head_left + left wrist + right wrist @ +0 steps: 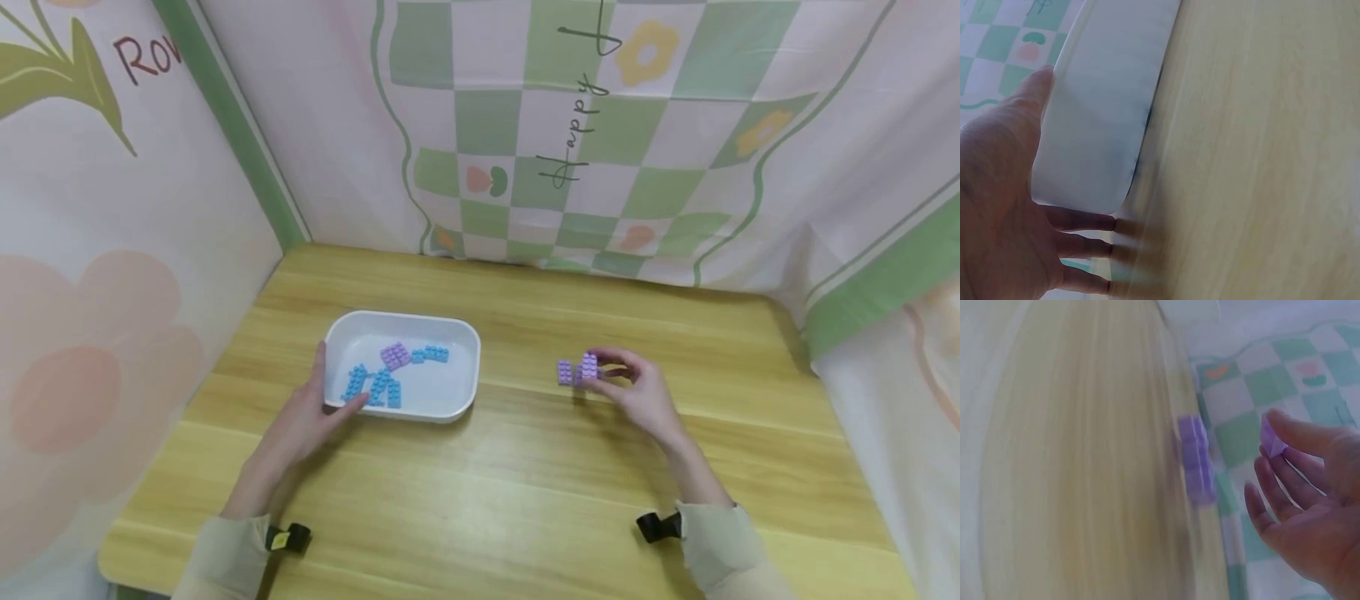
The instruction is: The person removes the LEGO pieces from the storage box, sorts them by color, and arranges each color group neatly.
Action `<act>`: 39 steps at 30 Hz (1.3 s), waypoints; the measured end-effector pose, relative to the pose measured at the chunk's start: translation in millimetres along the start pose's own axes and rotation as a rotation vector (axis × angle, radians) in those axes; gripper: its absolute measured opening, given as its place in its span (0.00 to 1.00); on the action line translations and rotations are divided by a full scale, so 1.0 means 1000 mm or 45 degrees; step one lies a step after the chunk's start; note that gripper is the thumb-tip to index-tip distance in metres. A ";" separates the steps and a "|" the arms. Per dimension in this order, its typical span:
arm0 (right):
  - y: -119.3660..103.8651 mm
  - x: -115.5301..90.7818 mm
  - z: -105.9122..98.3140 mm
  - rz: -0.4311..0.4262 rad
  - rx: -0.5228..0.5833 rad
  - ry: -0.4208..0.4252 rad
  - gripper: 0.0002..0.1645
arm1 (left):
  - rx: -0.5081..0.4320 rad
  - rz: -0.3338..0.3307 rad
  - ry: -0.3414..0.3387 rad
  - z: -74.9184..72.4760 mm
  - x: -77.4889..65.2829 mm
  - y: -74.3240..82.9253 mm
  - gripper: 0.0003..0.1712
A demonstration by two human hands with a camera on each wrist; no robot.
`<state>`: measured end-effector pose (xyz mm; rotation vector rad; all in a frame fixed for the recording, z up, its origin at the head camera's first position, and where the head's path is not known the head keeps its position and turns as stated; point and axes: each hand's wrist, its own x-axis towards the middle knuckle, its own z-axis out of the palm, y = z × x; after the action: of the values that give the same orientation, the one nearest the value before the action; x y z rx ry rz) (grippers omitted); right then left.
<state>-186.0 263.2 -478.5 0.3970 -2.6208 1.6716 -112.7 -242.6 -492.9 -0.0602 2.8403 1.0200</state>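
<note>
My left hand [300,421] holds the near-left corner of a white tray [442,412], its thumb over the near edge and its fingers along the left end. Inside the tray lie several blue toy bricks [355,382] and a purple brick piece [395,356]. Between thumb and fingertips, my right hand [647,402] pinches a purple toy brick [590,365], raised off the table in the right wrist view. Just left of and below it, other purple bricks [565,372] rest on the table; the held brick and the fingers partly hide them.
The wooden table [480,517] runs back to a hanging curtain [491,125] with a green check print. Another curtain [112,350] with a flower print hangs along the left side. A dark wrist device [660,527] sits at each sleeve.
</note>
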 end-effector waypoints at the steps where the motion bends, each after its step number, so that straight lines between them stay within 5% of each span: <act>1: 0.002 -0.001 -0.004 0.006 -0.005 0.002 0.29 | 0.002 0.000 0.000 0.000 0.000 0.000 0.72; 12: 0.030 -0.008 -0.036 0.115 -0.134 -0.042 0.31 | -0.015 -0.016 -0.008 0.000 0.000 -0.001 0.73; 39: 0.045 -0.002 -0.025 0.117 -0.302 -0.077 0.29 | -0.013 -0.006 -0.016 -0.001 0.001 0.000 0.72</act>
<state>-196.8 304.3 -508.0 0.3294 -2.8784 1.3661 -113.8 -243.2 -493.0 -0.0614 2.8226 1.0299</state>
